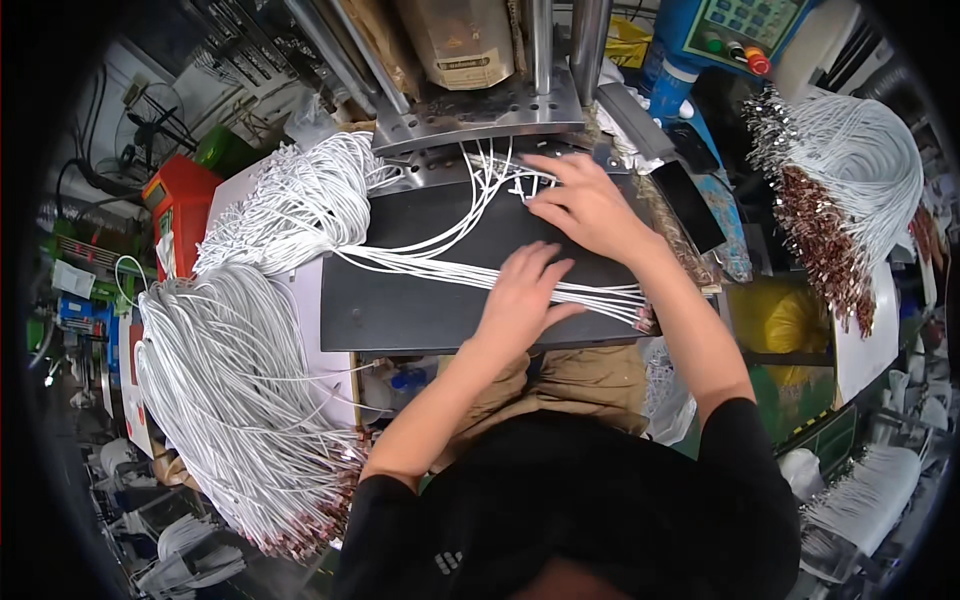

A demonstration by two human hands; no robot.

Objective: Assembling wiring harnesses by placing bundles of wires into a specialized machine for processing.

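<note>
A bundle of white cables (430, 262) runs across a black work plate (400, 310), with coppery-brown ends (644, 318) at its right. My left hand (518, 302) rests over these cables, fingers stretched and thumb apart. Further up, other cable lengths curve to the press machine's lower jaw (410, 178), where small white plugs (532, 187) lie. My right hand (585, 205) is beside those plugs, its thumb and fingers apart around them. Whether its fingertips touch a plug is hard to make out.
Thick steel columns (592, 40) and an upper press plate (480, 125) stand just beyond my hands. Big heaps of white cable (235, 390) lie at the left, and another cable bundle (850, 170) is at the right. A control panel (745, 35) with buttons sits at the upper right.
</note>
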